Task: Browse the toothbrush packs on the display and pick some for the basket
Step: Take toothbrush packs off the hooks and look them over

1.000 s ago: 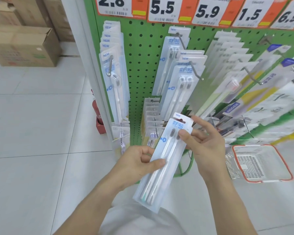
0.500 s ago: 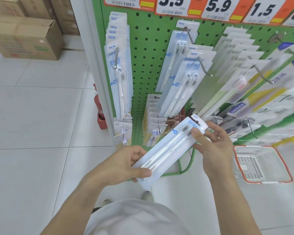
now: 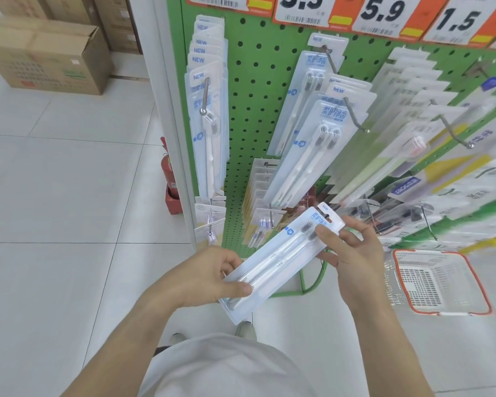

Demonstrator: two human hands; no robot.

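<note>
Toothbrush pack (image 3: 281,260) tilted between hands: left hand (image 3: 209,277) pinches bottom, right hand (image 3: 352,253) grips top.

You hold a twin toothbrush pack (image 3: 281,259) tilted between both hands: your left hand (image 3: 209,277) pinches its lower end, your right hand (image 3: 352,259) grips the top beside the hang tab. Behind it, more packs hang from hooks on the green pegboard (image 3: 249,110). A red-rimmed basket (image 3: 438,282) sits on the floor at your right.

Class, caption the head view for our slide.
Both hands, left and right, hold a twin toothbrush pack near the basket.
</note>
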